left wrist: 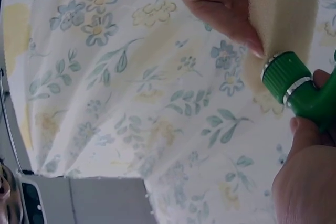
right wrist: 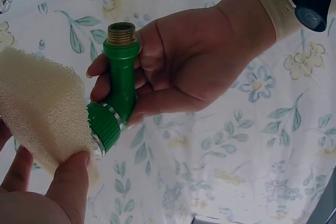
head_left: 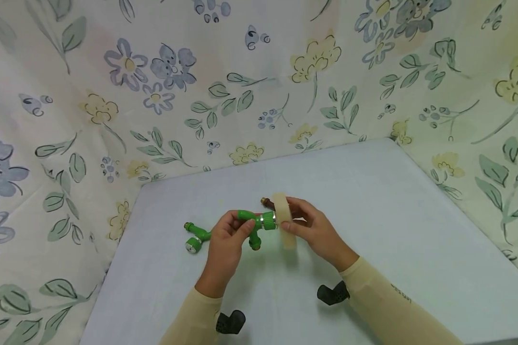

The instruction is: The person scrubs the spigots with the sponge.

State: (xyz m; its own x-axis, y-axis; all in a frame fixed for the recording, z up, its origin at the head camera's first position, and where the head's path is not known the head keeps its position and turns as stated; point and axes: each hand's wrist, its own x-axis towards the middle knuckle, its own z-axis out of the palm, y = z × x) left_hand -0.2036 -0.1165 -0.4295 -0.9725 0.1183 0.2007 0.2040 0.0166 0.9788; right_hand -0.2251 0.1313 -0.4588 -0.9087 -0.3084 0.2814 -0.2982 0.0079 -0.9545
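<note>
Spare green tap [head_left: 202, 233]: lies at the left on the table, just beside the person's wrist, partly hidden by the hand; looks as stiff as its twin
Left hand [head_left: 225, 247]: pinches the held tap by its body, thumb on the near side, fingers behind
Held green tap [head_left: 257, 223]: up between the two hands, ribbed collar turned towards the sponge; I'd guess hard and fairly weighty for its size, its glossy coat a bit slippery, so the neck or ribbed collar should give the surest hold; a threaded brassy end shows at one outlet
Red-brown fitting [head_left: 267, 203]: behind the sponge, mostly hidden from me
Sponge [head_left: 282, 206]: cream, stood on edge against or very near the collar; seems light, soft and easily dented, best pinched across its flat faces
Right hand [head_left: 312, 225]: grips the sponge between thumb and fingers
Table [head_left: 371, 191]: pale, smooth-looking covering, roomy to the right
Floral curtain [head_left: 220, 129]: hangs at the left, behind and at the right, flowers in blue and yellow
</note>
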